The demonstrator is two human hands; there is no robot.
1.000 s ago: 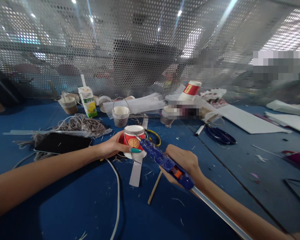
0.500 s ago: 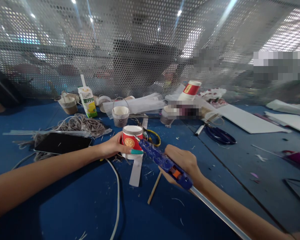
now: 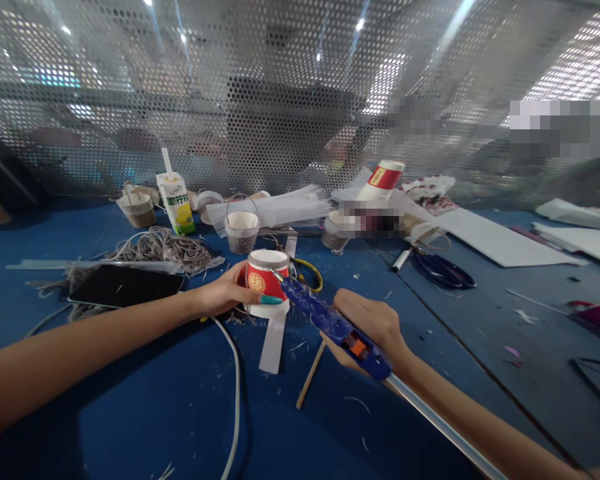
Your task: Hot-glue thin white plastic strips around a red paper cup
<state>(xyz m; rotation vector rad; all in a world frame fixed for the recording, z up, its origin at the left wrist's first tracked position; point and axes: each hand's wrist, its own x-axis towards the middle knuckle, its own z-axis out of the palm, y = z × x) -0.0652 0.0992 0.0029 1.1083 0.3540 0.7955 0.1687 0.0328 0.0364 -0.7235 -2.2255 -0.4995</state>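
- The bench is blue, and the red cup sits near its middle, on or just above it; I cannot tell whether the base touches.
- Behind the cup rises a metal mesh panel.
- A white board lies well to the right of the cup and farther back.
- The right hand, right of the cup, is closed around a blue glue gun; the tip is at the cup's wall below the rim, contact unclear.
- The left hand curls partly closed around the cup's left side, holding it, thumb across the front.
- A dark phone lies left of the cup.
- A juice carton stands behind and left of the cup.
- A small bucket stands just behind the cup.
- A white strip extends in front of the cup.
- A thin stick lies in front and right of the cup.
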